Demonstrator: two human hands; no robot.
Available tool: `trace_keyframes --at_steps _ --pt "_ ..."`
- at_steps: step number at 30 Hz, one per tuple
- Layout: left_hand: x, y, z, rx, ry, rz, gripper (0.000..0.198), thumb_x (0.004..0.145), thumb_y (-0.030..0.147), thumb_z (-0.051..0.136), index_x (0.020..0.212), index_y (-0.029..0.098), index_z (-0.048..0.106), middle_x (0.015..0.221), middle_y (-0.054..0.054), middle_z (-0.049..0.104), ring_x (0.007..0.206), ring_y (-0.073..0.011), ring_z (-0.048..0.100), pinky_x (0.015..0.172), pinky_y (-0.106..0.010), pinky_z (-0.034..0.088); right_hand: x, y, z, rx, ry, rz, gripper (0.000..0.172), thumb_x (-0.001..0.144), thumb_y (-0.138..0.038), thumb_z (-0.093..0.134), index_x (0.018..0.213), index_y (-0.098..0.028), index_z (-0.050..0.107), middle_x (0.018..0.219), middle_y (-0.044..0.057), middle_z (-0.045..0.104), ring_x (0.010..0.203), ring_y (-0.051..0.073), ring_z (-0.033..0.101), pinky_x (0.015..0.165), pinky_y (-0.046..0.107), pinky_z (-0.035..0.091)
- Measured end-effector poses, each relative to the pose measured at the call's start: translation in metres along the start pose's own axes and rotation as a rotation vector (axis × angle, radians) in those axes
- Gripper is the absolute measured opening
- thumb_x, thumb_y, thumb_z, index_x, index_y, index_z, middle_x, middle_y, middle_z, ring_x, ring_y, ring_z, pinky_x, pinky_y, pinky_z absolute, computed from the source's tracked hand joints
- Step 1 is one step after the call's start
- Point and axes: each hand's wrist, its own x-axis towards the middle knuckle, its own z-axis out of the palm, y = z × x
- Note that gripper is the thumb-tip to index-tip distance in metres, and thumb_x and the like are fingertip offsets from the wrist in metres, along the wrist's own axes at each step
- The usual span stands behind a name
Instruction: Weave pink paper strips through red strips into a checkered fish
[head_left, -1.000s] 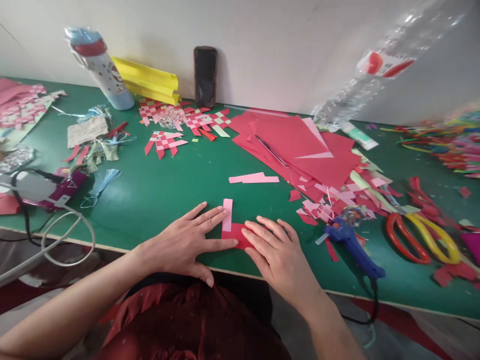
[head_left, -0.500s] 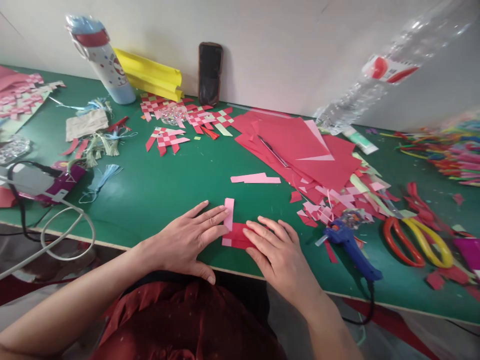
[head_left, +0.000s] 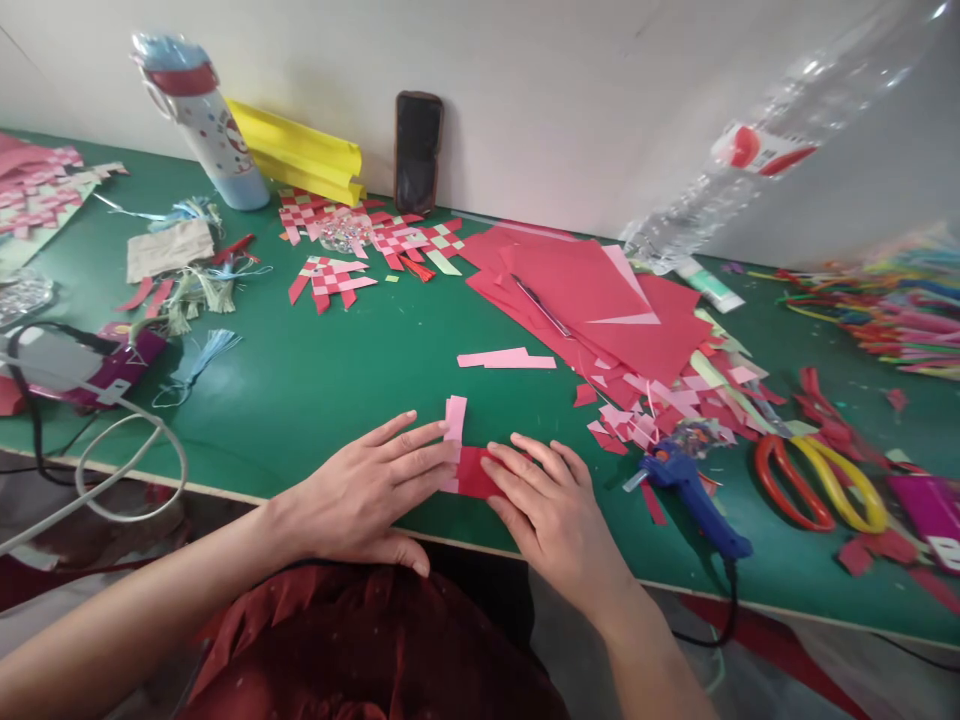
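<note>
My left hand (head_left: 367,485) lies flat near the table's front edge, its fingers stretched out and the tips on the lower part of an upright pink paper strip (head_left: 455,418). That strip crosses the left end of red paper strips (head_left: 474,472) lying sideways, and a bit of pink shows at their lower left. From the other side, my right hand (head_left: 551,505) rests its spread fingers on the right end of the red strips and hides it. Just beyond both hands lie two overlapping loose pink strips (head_left: 506,358).
Red paper sheets (head_left: 570,290) with a pen (head_left: 540,305) lie behind paper scraps (head_left: 637,425). At right are a blue glue gun (head_left: 697,500) and red-and-yellow-handled scissors (head_left: 840,485). Woven paper pieces (head_left: 330,280), a phone (head_left: 418,152) and a bottle (head_left: 206,125) stand or lie further back.
The left fingertips have slid down slightly and now cover more of the red strips' left end. My right hand has stayed almost still. The whole view has shifted a little.
</note>
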Motion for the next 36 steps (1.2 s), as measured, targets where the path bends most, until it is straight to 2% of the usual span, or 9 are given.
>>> trace_keyframes --at_steps 6,10,14,17,19,22,25,30,36 --pt "-0.005 0.011 0.008 0.034 -0.038 0.008 0.084 0.091 0.074 0.036 0.145 0.010 0.042 0.152 -0.015 0.042 0.144 -0.0276 0.035 0.125 -0.045 0.006 0.000 -0.003 0.002 0.008 0.011 0.017 0.027 0.101 -0.032 0.047 0.121 -0.025 0.065 0.128 0.000 0.068 0.124 0.024 0.055 0.106 0.045 0.030" --pt "-0.006 0.011 0.012 0.022 -0.031 -0.005 0.079 0.092 0.071 0.037 0.144 0.011 0.043 0.152 -0.014 0.044 0.144 -0.0274 0.036 0.125 -0.046 0.009 -0.004 0.007 0.001 0.000 0.025 0.021 0.028 0.100 -0.028 0.050 0.124 -0.023 0.062 0.129 0.002 0.067 0.125 0.024 0.054 0.106 0.046 0.034" --pt "-0.005 0.011 0.013 -0.010 -0.040 -0.012 0.079 0.093 0.070 0.039 0.146 0.012 0.040 0.152 -0.014 0.043 0.145 -0.0273 0.034 0.124 -0.046 0.016 -0.015 0.022 -0.005 -0.118 0.206 0.156 0.035 0.098 -0.021 0.050 0.131 -0.015 0.058 0.130 0.012 0.065 0.126 0.028 0.053 0.105 0.048 0.042" --pt "-0.004 0.011 0.013 -0.009 -0.041 -0.011 0.080 0.093 0.070 0.037 0.146 0.011 0.040 0.153 -0.014 0.041 0.144 -0.0278 0.035 0.124 -0.044 0.017 -0.021 0.015 -0.009 -0.120 0.278 0.182 0.041 0.096 -0.018 0.051 0.137 -0.015 0.053 0.132 0.015 0.062 0.127 0.027 0.054 0.105 0.048 0.045" --pt "-0.003 0.011 0.012 0.000 -0.028 -0.008 0.080 0.093 0.071 0.036 0.144 0.010 0.042 0.152 -0.015 0.043 0.143 -0.0283 0.038 0.123 -0.044 0.018 -0.021 0.000 -0.007 -0.100 0.211 0.105 0.045 0.097 -0.017 0.049 0.142 -0.018 0.049 0.133 0.012 0.063 0.130 0.026 0.052 0.107 0.046 0.045" --pt "-0.001 0.012 0.010 0.002 -0.010 -0.008 0.081 0.092 0.072 0.036 0.143 0.009 0.044 0.148 -0.016 0.048 0.140 -0.0285 0.042 0.122 -0.045 0.021 -0.018 -0.021 -0.002 -0.115 0.050 0.018 0.041 0.098 -0.023 0.047 0.138 -0.018 0.053 0.141 0.009 0.058 0.135 0.027 0.048 0.112 0.049 0.038" --pt "0.001 0.013 0.010 -0.005 -0.013 -0.020 0.083 0.090 0.074 0.034 0.143 0.010 0.043 0.145 -0.016 0.052 0.138 -0.0288 0.044 0.121 -0.046 0.024 -0.018 -0.027 0.003 -0.140 -0.036 0.002 0.039 0.100 -0.027 0.044 0.135 -0.016 0.056 0.143 0.008 0.056 0.135 0.029 0.047 0.112 0.052 0.036" --pt "0.006 0.016 0.015 0.014 -0.024 -0.057 0.086 0.086 0.078 0.031 0.140 0.013 0.047 0.135 -0.012 0.060 0.132 -0.0308 0.050 0.120 -0.049 0.026 -0.022 -0.020 0.006 -0.151 -0.057 0.001 0.040 0.100 -0.027 0.042 0.136 -0.015 0.056 0.145 0.006 0.055 0.136 0.028 0.046 0.110 0.052 0.037" --pt "0.009 0.016 0.015 0.033 -0.023 -0.054 0.073 0.093 0.068 0.037 0.138 0.013 0.050 0.135 -0.012 0.060 0.130 -0.0299 0.050 0.117 -0.049 0.031 -0.022 -0.021 0.008 -0.138 -0.043 0.025 0.039 0.100 -0.027 0.043 0.135 -0.017 0.057 0.144 0.007 0.056 0.137 0.027 0.045 0.111 0.051 0.036"
